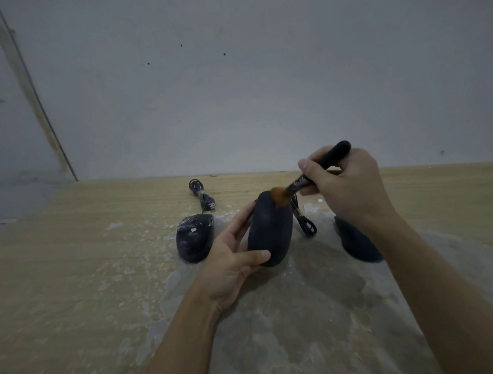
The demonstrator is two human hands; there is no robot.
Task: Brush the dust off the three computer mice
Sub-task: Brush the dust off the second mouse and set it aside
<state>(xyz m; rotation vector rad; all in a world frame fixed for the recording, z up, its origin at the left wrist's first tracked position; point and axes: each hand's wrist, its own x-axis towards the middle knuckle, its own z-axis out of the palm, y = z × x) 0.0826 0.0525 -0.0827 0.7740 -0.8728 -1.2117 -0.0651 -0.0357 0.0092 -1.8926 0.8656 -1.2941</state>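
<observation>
Three dark computer mice are on a wooden table. My left hand (pixel 231 261) grips the middle mouse (pixel 271 231), tilted up off the surface, its cable (pixel 307 226) hanging behind it. My right hand (pixel 344 185) holds a black-handled brush (pixel 327 158); its orange bristles (pixel 279 196) touch the far top end of that mouse. The left mouse (pixel 195 237) lies on the table, speckled with white dust. The right mouse (pixel 355 244) lies partly hidden under my right forearm.
The wooden table (pixel 87 264) carries a wide smear of pale dust in front of me. The left mouse's coiled cable and USB plug (pixel 203 198) lie toward the back. A grey wall (pixel 235 88) rises just behind the table's far edge.
</observation>
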